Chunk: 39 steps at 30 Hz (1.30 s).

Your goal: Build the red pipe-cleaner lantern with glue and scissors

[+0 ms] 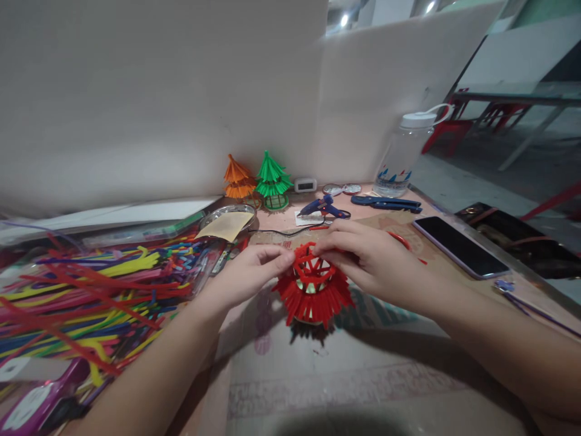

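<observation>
A red pipe-cleaner model (312, 290) with a fringed skirt and an open lattice top stands on the table in the middle of the head view. My left hand (247, 275) pinches its upper left rim with fingers closed. My right hand (367, 257) grips the top right of the lattice, fingers curled over it. Both hands touch the model from opposite sides.
A heap of coloured pipe cleaners (86, 290) fills the left. At the back stand an orange model (237, 177), a green model (273, 178), a blue glue gun (323, 208), blue pliers (385, 203) and a water bottle (403, 151). A phone (460, 247) lies right.
</observation>
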Each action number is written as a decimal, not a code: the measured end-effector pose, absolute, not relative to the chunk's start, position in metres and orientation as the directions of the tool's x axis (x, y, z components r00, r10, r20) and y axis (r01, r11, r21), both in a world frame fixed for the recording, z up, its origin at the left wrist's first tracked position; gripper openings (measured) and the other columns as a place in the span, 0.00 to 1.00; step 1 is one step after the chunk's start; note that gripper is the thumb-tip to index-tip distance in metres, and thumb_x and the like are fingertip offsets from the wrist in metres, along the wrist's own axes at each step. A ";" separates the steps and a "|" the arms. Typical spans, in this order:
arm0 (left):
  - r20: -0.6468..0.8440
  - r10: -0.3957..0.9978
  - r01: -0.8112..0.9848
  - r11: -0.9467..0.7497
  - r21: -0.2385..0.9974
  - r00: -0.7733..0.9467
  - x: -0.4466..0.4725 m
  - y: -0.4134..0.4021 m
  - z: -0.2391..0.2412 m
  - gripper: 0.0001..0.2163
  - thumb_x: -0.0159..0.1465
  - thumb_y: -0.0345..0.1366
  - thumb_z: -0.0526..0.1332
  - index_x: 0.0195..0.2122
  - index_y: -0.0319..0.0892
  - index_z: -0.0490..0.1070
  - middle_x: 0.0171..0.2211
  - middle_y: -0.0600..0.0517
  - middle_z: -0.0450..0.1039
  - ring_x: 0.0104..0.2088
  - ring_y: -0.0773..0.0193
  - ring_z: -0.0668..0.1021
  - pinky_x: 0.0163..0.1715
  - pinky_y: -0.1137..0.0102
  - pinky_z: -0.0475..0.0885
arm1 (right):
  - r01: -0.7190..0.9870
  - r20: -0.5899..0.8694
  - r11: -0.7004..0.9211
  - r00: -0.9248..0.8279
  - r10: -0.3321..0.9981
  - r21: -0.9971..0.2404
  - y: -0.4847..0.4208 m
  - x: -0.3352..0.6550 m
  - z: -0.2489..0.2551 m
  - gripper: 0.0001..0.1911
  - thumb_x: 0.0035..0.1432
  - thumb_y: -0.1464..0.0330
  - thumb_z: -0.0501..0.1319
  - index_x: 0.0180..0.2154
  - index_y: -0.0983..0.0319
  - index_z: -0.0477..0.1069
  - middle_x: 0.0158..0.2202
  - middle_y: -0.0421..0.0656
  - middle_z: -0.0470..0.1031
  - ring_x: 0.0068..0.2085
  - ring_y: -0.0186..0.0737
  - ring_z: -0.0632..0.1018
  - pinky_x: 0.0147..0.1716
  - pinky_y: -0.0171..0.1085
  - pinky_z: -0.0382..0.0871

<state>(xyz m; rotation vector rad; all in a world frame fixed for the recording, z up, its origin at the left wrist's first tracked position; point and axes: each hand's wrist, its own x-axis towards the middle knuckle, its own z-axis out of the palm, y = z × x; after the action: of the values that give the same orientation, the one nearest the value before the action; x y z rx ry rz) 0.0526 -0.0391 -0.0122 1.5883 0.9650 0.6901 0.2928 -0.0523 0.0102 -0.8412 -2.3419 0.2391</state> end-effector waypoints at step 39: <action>-0.038 0.891 0.301 -0.112 0.947 0.452 0.054 -0.038 -0.013 0.16 0.62 0.51 0.62 0.31 0.42 0.76 0.30 0.52 0.74 0.31 0.64 0.73 0.35 0.69 0.71 | 0.599 0.279 0.714 -0.662 0.696 -0.361 -0.045 0.317 0.033 0.07 0.65 0.69 0.58 0.37 0.61 0.75 0.34 0.41 0.78 0.33 0.35 0.74 0.31 0.34 0.62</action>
<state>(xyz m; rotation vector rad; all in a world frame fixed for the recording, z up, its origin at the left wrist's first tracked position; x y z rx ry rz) 0.0545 -0.0380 -0.0134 1.6558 1.0482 0.7044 0.3167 -0.0446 0.0327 -1.0007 -2.5235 0.3347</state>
